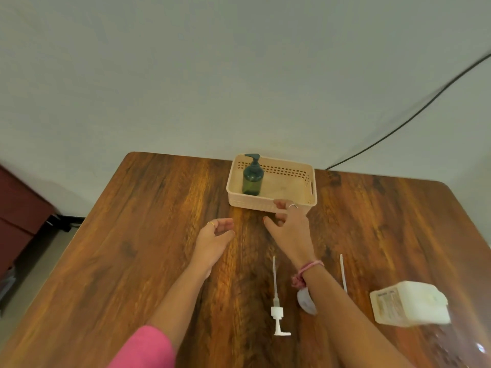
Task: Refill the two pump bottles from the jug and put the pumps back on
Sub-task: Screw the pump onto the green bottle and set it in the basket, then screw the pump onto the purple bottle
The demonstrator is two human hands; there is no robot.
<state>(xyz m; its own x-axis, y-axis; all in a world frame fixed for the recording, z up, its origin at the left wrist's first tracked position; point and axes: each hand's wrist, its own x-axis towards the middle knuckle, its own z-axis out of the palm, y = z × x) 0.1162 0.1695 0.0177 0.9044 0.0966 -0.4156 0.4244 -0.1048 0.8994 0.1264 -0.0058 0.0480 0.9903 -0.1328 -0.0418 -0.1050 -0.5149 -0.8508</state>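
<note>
Right hand (288,229) reaches forward over the table (132,248) with its fingers spread and holding nothing; its fingertips sit at the near wall of the cream basket (312,179), touching or just short of it, I cannot tell which. Just beyond those fingertips and a little to their left, the green pump bottle (252,179) stands upright inside the basket with its dark pump on. Left hand (215,235) hovers beside the right one, fingers loosely curled round nothing.

Behind the right wrist, towards the person, a white pump (277,312) lies flat with its dip tube pointing away. A second thin tube (342,272) shows just right of the forearm, its head hidden under the arm. Further right of that arm lies the pale jug (409,304), blurred.

My guess is that the step is fetching the green bottle. To do it well, the hand should clear the basket wall from above and grip the bottle round its body, not by the pump head, which may turn. The left hand could steady the light basket so it does not slide. Only one bottle is clearly visible.
</note>
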